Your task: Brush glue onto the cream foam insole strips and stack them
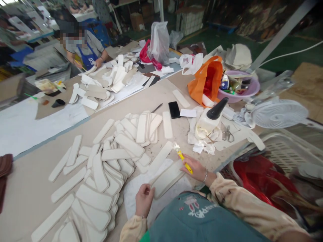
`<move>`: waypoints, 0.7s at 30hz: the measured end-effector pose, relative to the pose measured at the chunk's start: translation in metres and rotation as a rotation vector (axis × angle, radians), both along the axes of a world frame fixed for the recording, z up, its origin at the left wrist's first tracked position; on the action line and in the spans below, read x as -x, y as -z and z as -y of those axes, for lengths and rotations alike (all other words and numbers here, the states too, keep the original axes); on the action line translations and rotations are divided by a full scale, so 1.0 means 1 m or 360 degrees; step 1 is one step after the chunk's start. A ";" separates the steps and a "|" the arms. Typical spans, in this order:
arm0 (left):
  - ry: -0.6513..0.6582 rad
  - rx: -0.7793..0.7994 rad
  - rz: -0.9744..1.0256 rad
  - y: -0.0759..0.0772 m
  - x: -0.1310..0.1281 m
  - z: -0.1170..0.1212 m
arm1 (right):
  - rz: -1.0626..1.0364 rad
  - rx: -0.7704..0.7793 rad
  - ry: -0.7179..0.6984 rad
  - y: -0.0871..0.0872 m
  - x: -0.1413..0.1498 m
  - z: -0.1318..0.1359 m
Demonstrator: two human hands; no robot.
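Left hand (144,199) pinches the left end of the white strip (168,180), thumb on top. Right hand (197,169) grips the yellow-handled brush (182,157), fingers wrapped round the handle, over the strip's right end. Strip lies on the paper sheet (130,201) by the near edge of the tabletop (29,176).

Risks: bristles look loaded with white stuff, so a drip or a low wrist could smear the loose strip (160,155) just beyond. Left thumb sits on the work face, so a print or bare patch at that end is likely. Only one end is pinched; a hard stroke could swing it. Left sleeve could catch the pile of strips (101,183) nearby.

Strip's long axis runs diagonally, roughly along the near edge. Brush lies across that, bristles pointing away from the near edge. Can't tell if a second strip sits underneath.
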State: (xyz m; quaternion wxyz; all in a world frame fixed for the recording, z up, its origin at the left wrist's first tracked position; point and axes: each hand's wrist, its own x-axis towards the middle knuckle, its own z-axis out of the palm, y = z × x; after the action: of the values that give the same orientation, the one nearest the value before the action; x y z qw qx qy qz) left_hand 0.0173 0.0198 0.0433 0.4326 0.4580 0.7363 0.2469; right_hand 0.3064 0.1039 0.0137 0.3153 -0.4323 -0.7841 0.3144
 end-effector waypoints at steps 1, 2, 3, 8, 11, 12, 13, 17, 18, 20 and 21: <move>0.0003 -0.0059 0.0129 -0.010 -0.003 -0.002 | -0.0038 0.0010 -0.0064 -0.009 0.004 -0.001; 0.0017 -0.0110 0.0255 -0.022 -0.007 -0.005 | -0.0084 0.0023 -0.0128 -0.018 0.009 -0.001; 0.0032 -0.0155 0.0370 -0.034 -0.011 -0.008 | -0.0134 0.0039 -0.0180 -0.027 0.015 -0.001; -0.0057 -0.0348 0.0808 -0.097 -0.032 -0.034 | -0.0446 0.0264 -0.0257 -0.062 0.037 0.002; -0.0274 -0.0400 0.1100 -0.125 -0.041 -0.052 | -0.0651 0.0478 -0.0182 -0.072 0.040 0.007; -0.0365 -0.0414 0.1178 -0.132 -0.043 -0.058 | -0.0697 0.0536 -0.0133 -0.074 0.039 0.009; -0.0455 -0.0436 0.1234 -0.138 -0.044 -0.063 | -0.0732 0.0582 -0.0065 -0.076 0.039 0.011; -0.0672 -0.0543 0.1314 -0.149 -0.045 -0.078 | -0.0883 0.0697 0.0200 -0.086 0.035 0.020; -0.0700 -0.0556 0.1346 -0.148 -0.045 -0.080 | -0.0915 0.0699 0.0225 -0.090 0.035 0.022; -0.0728 -0.0576 0.1458 -0.145 -0.049 -0.080 | -0.0941 0.0686 0.0217 -0.100 0.034 0.026; -0.0740 -0.0584 0.1523 -0.143 -0.052 -0.079 | -0.0936 0.0672 0.0210 -0.105 0.034 0.027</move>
State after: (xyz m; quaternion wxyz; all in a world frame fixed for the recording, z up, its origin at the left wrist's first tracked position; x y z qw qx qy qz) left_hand 0.0690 0.0992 0.1867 0.5659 0.1884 0.4844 0.6400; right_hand 0.2725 0.0769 0.1186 0.4508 -0.4287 -0.5482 0.5590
